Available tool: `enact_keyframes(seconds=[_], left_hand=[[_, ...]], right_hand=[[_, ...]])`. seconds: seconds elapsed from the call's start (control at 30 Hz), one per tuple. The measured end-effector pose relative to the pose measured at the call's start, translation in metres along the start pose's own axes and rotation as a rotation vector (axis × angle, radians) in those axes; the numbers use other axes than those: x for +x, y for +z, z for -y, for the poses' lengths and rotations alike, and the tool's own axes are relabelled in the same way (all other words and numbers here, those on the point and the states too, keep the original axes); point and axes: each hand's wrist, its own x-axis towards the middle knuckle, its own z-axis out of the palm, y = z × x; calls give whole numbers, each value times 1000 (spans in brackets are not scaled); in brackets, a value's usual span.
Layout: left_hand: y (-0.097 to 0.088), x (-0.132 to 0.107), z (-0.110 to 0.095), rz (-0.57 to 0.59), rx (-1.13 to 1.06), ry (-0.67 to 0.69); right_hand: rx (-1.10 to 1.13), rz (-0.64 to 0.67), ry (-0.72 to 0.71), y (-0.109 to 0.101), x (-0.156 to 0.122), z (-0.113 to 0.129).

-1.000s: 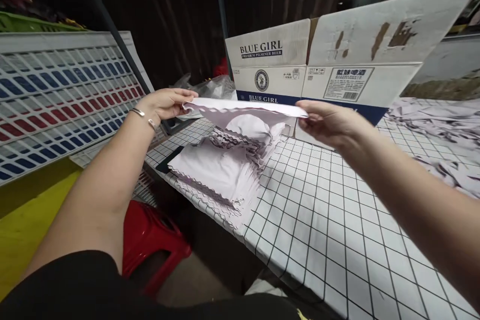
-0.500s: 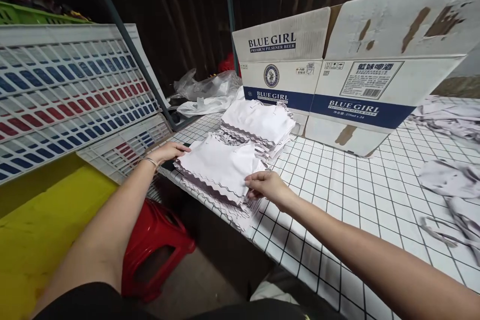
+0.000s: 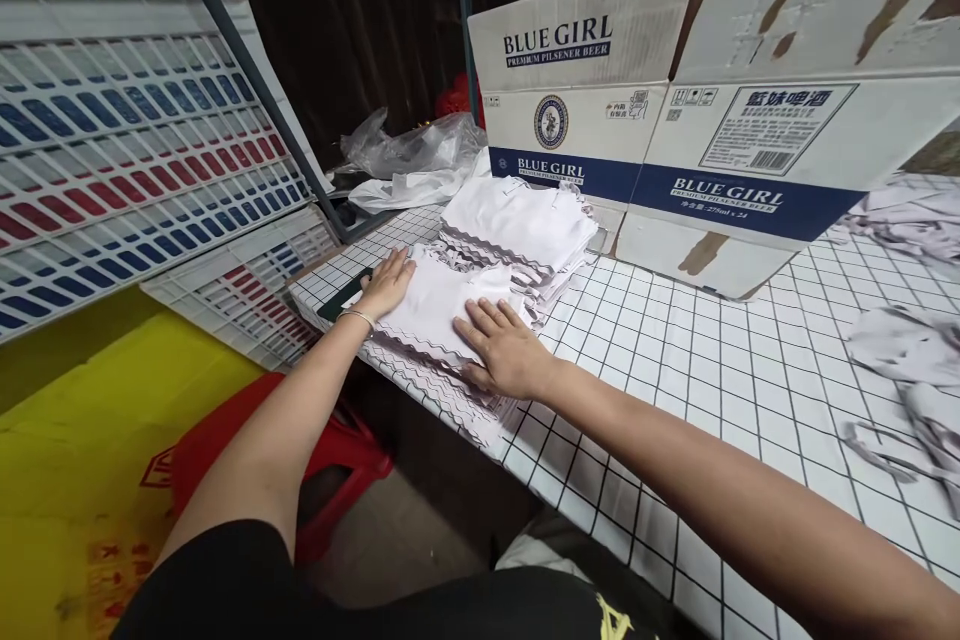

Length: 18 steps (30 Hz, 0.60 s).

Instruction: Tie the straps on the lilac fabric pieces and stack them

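Note:
A stack of pale fabric pieces (image 3: 439,305) with wavy dark-lined edges lies at the table's near left edge. My left hand (image 3: 387,284) rests flat on its left end, fingers stretched out. On the right end my right hand (image 3: 504,348) presses down with its fingers spread. Just behind, a second stack of the same pale fabric (image 3: 517,220) touches the first. A dark green flat item (image 3: 343,298) shows beside my left wrist, partly covered.
An open beer carton (image 3: 645,150) stands behind on the grid-patterned table (image 3: 637,400). Loose pale fabric (image 3: 900,350) lies at right. White plastic crates (image 3: 135,150) rise at left, above a yellow sheet (image 3: 82,460) and a red stool (image 3: 337,460). Clear plastic bags (image 3: 412,155) sit behind.
My left hand has moved right from the stack's edge onto its top. My right hand has let go of the fabric corner and now lies flat on the stack.

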Motion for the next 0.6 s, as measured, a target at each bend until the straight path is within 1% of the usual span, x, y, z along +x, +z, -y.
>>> enact_keyframes(seconds=[0.13, 0.17, 0.23, 0.33, 0.47, 0.53, 0.6], left_hand=[[-4, -2, 6, -51, 14, 33], [-4, -3, 8, -57, 22, 33], [-5, -6, 10, -27, 40, 31], [-4, -6, 14, 32, 55, 20], [-4, -1, 18, 43, 41, 7], [-3, 1, 18, 52, 31, 5], [-1, 3, 17, 56, 16, 12]], right_hand=[[65, -87, -85, -22, -13, -2], [79, -98, -80, -27, -16, -3], [85, -107, -41, -32, -20, -6], [81, -94, 1, -30, -19, -10], [92, -31, -14, -26, -16, -12], [125, -59, -13, -27, -14, -13], [174, -133, 18, -30, -12, -12]])
